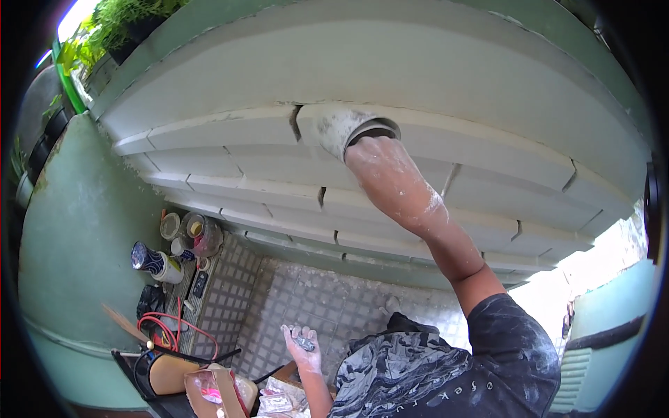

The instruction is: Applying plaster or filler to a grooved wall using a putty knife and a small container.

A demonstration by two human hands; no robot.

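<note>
My right hand reaches up to the pale block wall, its fingers tucked inside a curled grey sheet smeared with white dust. That sheet rests against the raised edge of an upper block row and bends round the hand like a short tube. I cannot tell its exact material. White powder coats the right wrist and forearm. Low down, well away from the wall, my left hand is palm up and dusty, fingers partly curled around a small grey lump whose kind is unclear.
Jars and tubs line a wooden plank at left, with a red hose below. Near my left arm are an open cardboard box and a tan-seated chair. Potted plants top the wall at upper left. Patterned tiles cover the floor.
</note>
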